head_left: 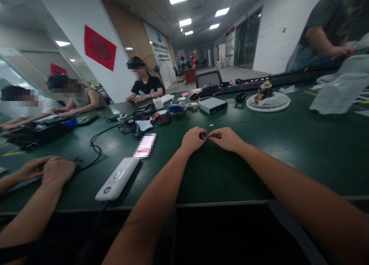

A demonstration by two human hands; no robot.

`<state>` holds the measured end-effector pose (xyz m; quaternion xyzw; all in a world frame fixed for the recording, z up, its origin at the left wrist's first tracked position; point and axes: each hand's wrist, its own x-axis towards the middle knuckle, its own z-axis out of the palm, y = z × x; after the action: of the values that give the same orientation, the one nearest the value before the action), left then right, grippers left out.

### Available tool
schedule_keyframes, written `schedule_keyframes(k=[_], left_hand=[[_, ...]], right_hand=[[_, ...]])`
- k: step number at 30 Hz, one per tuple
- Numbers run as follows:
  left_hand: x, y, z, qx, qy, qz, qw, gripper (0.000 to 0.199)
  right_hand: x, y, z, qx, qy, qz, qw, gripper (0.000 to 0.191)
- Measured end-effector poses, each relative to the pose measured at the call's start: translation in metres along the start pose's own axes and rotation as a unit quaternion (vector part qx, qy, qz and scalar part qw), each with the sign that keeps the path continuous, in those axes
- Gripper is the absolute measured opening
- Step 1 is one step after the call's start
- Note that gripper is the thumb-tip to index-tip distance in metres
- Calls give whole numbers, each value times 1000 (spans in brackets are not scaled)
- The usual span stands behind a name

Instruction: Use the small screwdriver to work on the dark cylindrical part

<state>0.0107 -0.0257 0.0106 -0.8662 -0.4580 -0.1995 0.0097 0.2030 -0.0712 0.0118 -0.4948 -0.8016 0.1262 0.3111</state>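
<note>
Over the green table (219,169), my left hand (193,139) is closed around a small dark round piece with a shiny edge (202,136). Its exact kind is too small to make out. From the right, my right hand (227,139) reaches in with thumb and fingertips pinched at the edge of that piece. Whether something thin sits in this pinch cannot be seen. A tiny white scrap (211,125) lies on the table just beyond my hands.
A white power bank (118,179) and a lit phone (145,145) lie left of my arms. Further back are a grey metal box (213,105), a white fan guard (268,102), a black cable (99,142) and tools. A co-worker's hands (59,169) work at far left.
</note>
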Motion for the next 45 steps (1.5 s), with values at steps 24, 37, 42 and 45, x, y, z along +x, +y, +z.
schedule_keyframes(k=[24,37,42,45], left_hand=[[0,0,3,-4,-2,18,1000,19],[1,-2,3,0,0,21,1000,19],[0,1,0,1,-15,22,1000,20],[0,3,-2,5,-16,17,1000,21]], right_hand=[[3,5,-1,-36,-22,19,999,23],[1,-2,-6,-59,-9,27,998,25],[1,-6,-8,-99,-31,49,993,25],[0,-7,-8,-63,-32,25,997,25]])
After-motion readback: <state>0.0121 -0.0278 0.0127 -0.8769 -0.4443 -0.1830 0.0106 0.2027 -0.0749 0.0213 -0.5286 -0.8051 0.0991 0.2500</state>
